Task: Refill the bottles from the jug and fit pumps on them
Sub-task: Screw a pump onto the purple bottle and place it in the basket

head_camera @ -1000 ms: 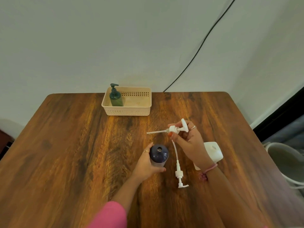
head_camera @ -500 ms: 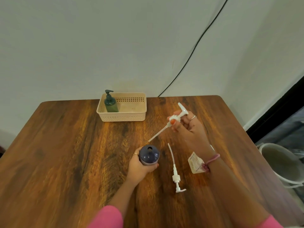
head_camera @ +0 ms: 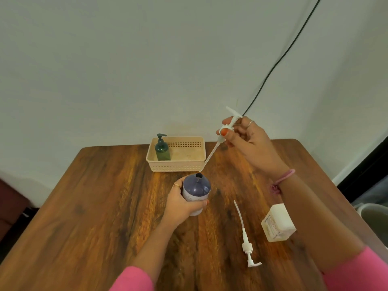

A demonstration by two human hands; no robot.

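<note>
The left hand [head_camera: 181, 203] wraps round the purple bottle [head_camera: 196, 191], upright on the bench [head_camera: 94, 206], its neck open. The right hand [head_camera: 249, 141] pinches a white pump [head_camera: 227, 127] by its collar, raised above the bottle; the tube slants down, its tip just over the neck. A second pump [head_camera: 246, 246] lies beside a white jug [head_camera: 278, 224].

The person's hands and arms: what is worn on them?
Both arms have pink sleeves. The left hand wears a small ring. The right hand wears a thin ring, orange-red nail polish, and pink bands at the wrist.
</note>
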